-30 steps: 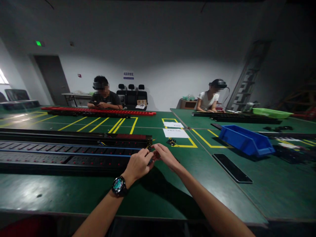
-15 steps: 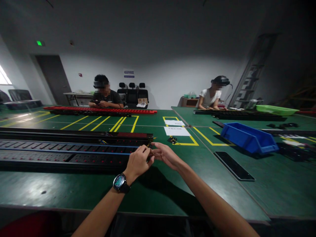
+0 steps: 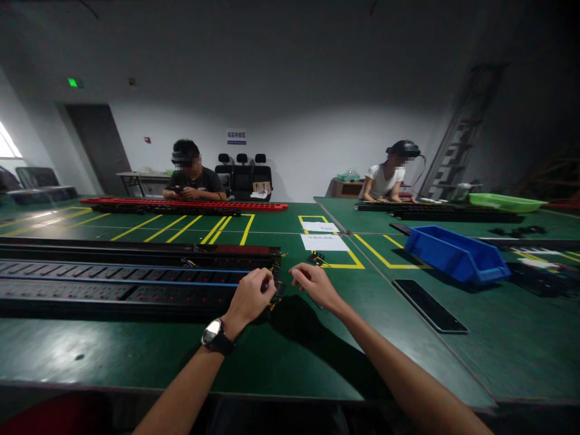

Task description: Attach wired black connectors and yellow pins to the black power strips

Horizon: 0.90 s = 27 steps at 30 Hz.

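Observation:
Long black panels [image 3: 113,291] with a blue strip and rows of red dots lie on the green table at left. At their right end, by a cluster of yellow wires, is my left hand [image 3: 250,300], wearing a watch [image 3: 212,332]. Its fingers are curled closed, with a small dark thing showing between them that I cannot make out. To the right, apart from the panels, hovers my right hand [image 3: 318,286]. Thumb and fingers are pinched together; anything in them is too small to name.
A small black part with yellow [image 3: 316,258] lies beyond my right hand, near white paper sheets [image 3: 324,243]. Rightward are a dark phone-like slab [image 3: 428,305] and a blue bin [image 3: 457,257]. Two people sit across the table behind a red rail [image 3: 217,204] and black rails [image 3: 453,214].
My hands were together at the panel's end and have separated. The right hand has drawn away to the right and its fingers have closed; the left moved slightly left.

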Available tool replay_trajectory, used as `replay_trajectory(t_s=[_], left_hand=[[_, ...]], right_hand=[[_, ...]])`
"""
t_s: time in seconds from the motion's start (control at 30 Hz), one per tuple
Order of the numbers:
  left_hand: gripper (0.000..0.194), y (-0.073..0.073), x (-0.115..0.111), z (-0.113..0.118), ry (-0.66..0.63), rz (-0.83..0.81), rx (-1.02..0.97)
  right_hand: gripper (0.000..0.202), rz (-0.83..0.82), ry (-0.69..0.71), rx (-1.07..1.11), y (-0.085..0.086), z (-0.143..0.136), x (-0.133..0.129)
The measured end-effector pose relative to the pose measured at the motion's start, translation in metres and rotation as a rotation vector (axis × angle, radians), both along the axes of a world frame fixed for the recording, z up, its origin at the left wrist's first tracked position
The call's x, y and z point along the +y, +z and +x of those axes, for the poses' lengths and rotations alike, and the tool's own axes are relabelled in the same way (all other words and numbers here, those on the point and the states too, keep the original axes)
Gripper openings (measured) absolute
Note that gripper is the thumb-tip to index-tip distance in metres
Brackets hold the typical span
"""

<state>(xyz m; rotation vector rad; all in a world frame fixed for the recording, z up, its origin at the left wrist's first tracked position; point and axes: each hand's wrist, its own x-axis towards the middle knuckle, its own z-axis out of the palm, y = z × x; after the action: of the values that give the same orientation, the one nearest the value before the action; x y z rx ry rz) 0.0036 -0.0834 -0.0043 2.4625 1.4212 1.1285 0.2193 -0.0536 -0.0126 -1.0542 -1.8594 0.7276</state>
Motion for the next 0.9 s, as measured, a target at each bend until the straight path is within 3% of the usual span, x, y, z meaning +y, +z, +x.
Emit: replay_trajectory(t_s=[0.13, 0.27, 0.47, 0.63, 0.9], left_hand=[[0.009, 0.003, 0.003, -0.003, -0.030, -0.050, 0.002], [0.012, 0.005, 0.002, -0.008, -0.043, -0.073, 0.086], [0.018, 0.004, 0.002, -0.020, -0.117, -0.028, 0.205], [0.019, -0.001, 0.006, -0.026, -0.222, -0.076, 0.176], [0.011, 0.007, 0.000, -0.022, -0.284, -0.065, 0.074]], right_hand=[[0.021, 0.138, 0.056, -0.225, -0.005, 0.002, -0.011], [0.024, 0.190, 0.135, -0.294, -0.011, -0.007, -0.017], [0.020, 0.261, 0.136, -0.433, -0.020, -0.014, -0.019], [0.017, 0.227, 0.168, -0.408, -0.025, -0.016, -0.017], [0.013, 0.253, 0.179, -0.328, -0.032, -0.019, -0.015]])
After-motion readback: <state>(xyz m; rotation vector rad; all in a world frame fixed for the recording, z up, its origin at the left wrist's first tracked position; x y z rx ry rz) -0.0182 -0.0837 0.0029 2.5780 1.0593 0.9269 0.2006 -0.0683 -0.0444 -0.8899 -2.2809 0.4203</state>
